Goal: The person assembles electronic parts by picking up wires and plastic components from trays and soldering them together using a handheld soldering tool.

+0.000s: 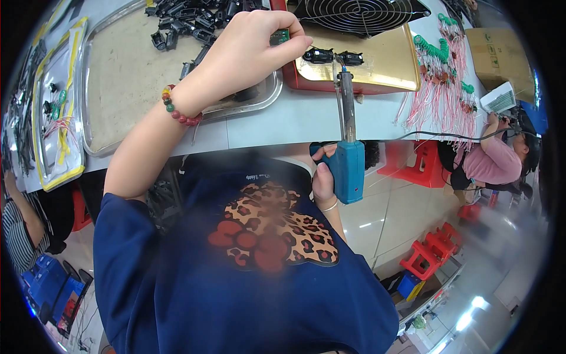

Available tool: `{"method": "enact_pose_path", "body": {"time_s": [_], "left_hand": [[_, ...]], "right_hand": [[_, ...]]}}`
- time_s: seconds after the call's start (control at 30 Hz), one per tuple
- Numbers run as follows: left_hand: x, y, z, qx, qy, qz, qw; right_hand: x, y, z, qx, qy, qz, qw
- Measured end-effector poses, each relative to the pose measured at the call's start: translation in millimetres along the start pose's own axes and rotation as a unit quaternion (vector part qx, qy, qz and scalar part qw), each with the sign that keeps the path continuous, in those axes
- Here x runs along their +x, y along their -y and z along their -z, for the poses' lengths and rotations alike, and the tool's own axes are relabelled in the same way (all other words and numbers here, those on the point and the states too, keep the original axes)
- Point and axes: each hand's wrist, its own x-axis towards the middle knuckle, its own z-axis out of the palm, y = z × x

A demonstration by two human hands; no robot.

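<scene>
My left hand (253, 50) reaches over the tray with thumb and fingers pinched. A small green piece (280, 37), possibly a circuit board, shows between them, partly hidden. Just beyond the thumb, two small black plastic parts (352, 58) sit end to end on a gold-topped, red-sided tin box (383, 68). My right hand (323, 184), below the table edge, grips the teal handle of a soldering gun (349, 171). Its metal barrel points away from me, with the tip at the gap between the black parts. Whether the tip touches them, I cannot tell.
A metal tray (118, 112) holds several black parts. Behind the tin's front sits a black fan grille (365, 15). Green-ended bundles of red and white wires (445, 100) lie right, near a cardboard box (500, 56). Co-workers sit at both sides; red stools (421, 259) stand behind.
</scene>
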Motion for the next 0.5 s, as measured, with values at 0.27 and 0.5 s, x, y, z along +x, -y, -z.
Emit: {"method": "enact_pose_path", "body": {"time_s": [0.27, 0.5], "left_hand": [[-1, -4, 1, 0.014, -0.005, 0.008, 1.0], [0, -10, 2, -0.026, -0.002, 0.014, 1.0]], "right_hand": [[4, 7, 1, -0.001, -0.005, 0.012, 1.0], [3, 15, 8, -0.034, -0.006, -0.003, 0.999]]}}
